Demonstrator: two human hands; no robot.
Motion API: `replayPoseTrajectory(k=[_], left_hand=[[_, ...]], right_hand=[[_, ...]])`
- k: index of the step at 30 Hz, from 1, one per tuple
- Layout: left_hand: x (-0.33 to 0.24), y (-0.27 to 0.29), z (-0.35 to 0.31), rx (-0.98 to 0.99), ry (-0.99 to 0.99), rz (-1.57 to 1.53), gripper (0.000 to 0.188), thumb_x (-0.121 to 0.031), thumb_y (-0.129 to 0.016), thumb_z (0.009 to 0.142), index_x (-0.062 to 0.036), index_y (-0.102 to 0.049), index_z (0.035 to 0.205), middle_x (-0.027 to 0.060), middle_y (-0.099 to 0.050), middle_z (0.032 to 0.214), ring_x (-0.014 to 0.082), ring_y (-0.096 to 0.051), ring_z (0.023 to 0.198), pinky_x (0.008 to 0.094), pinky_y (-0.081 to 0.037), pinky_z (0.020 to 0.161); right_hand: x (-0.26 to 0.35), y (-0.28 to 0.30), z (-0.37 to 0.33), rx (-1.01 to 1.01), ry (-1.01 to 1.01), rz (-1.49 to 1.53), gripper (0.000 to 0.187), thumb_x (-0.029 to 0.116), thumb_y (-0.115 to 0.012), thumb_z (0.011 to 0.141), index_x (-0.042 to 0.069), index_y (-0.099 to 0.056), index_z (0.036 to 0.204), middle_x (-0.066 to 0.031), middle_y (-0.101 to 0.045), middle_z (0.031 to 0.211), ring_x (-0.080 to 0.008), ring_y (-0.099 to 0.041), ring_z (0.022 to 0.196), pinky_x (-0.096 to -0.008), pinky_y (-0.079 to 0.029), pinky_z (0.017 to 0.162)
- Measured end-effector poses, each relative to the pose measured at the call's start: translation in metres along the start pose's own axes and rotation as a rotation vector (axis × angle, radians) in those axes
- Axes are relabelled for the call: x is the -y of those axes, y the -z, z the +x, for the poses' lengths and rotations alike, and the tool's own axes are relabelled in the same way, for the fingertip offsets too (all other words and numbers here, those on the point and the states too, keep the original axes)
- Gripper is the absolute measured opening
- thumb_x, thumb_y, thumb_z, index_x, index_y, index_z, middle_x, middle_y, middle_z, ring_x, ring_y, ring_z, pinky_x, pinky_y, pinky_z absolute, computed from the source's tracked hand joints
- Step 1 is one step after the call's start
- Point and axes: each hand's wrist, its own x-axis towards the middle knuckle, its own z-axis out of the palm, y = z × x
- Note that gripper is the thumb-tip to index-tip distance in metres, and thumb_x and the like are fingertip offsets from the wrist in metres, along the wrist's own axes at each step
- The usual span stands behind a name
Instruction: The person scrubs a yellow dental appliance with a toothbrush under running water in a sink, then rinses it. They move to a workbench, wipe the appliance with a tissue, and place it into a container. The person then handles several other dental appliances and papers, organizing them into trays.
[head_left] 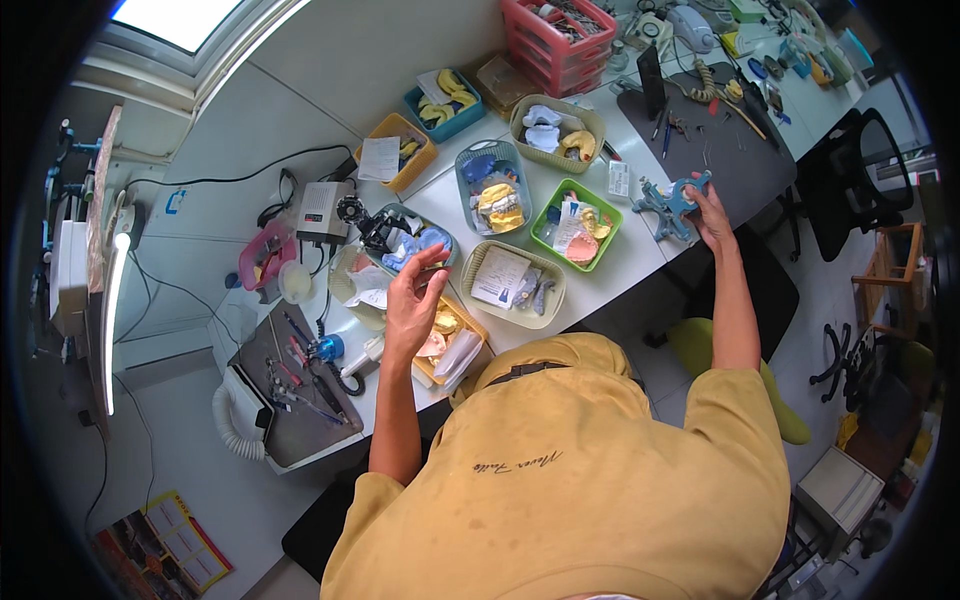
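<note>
My right hand (709,214) is closed on a blue dental articulator (672,208) at the right end of the white table. My left hand (412,303) is raised above the baskets on the left, fingers apart and loosely bent, with nothing visible in it. Just beyond it, a blue basket (455,258) holds blue and white moulded pieces, and a black articulator (372,224) sits at its far left side. Beneath the left wrist is an orange basket (484,361) with yellow and pink dental casts. A cream basket (556,311) with a paper slip stands between my hands.
A green basket (549,251), a grey-blue basket (463,168) and more baskets of casts cover the middle and back. Red stacked drawers (558,62) stand behind. Dark mats with tools (330,392) lie at far left and right. An office chair (856,185) is at right.
</note>
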Motion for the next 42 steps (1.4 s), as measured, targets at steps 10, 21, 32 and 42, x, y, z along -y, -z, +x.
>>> replayPoseTrajectory(k=[10, 21, 32, 42], left_hand=[[-0.003, -0.053, 0.01, 0.132, -0.062, -0.048, 0.037, -0.008, -0.057, 0.098, 0.0022, -0.053, 0.133, 0.0133, -0.063, 0.124, 0.0185, -0.063, 0.109, 0.0303, -0.05, 0.095], [-0.023, -0.112, 0.021, 0.354, -0.109, -0.005, 0.032, -0.008, -0.058, 0.096, -0.0005, -0.058, 0.128, 0.0121, -0.067, 0.118, 0.0181, -0.066, 0.102, 0.0323, -0.052, 0.091], [-0.015, -0.016, 0.133, -0.323, -0.223, 0.419, 0.026, -0.014, -0.062, 0.092, 0.0004, -0.067, 0.114, 0.0139, -0.073, 0.098, 0.0232, -0.071, 0.088, 0.0352, -0.054, 0.084], [0.061, 0.049, 0.227, -0.026, 0.158, 1.389, 0.036, -0.023, -0.062, 0.086, -0.0064, -0.061, 0.117, 0.0185, -0.062, 0.122, 0.0333, -0.058, 0.119, 0.0736, -0.034, 0.097]], right_hand=[[-0.006, -0.022, -0.009, -0.183, 0.131, 0.0, 0.073, 0.027, -0.078, 0.082, 0.014, -0.034, 0.139, -0.0064, -0.045, 0.121, -0.0195, -0.056, 0.107, -0.0389, -0.057, 0.076], [-0.012, -0.036, -0.014, -0.266, 0.108, -0.062, 0.07, 0.029, -0.076, 0.086, 0.01, -0.035, 0.14, -0.0064, -0.051, 0.118, -0.0191, -0.058, 0.107, -0.0393, -0.057, 0.079], [-0.02, -0.038, -0.018, -0.306, 0.069, 0.017, 0.071, 0.032, -0.074, 0.087, 0.014, -0.036, 0.144, -0.0058, -0.052, 0.129, -0.0193, -0.053, 0.116, -0.0405, -0.049, 0.089], [-0.039, -0.027, -0.026, -0.315, 0.032, 0.143, 0.063, 0.04, -0.071, 0.09, 0.011, -0.043, 0.139, -0.0047, -0.053, 0.127, -0.0191, -0.055, 0.113, -0.0414, -0.045, 0.095]])
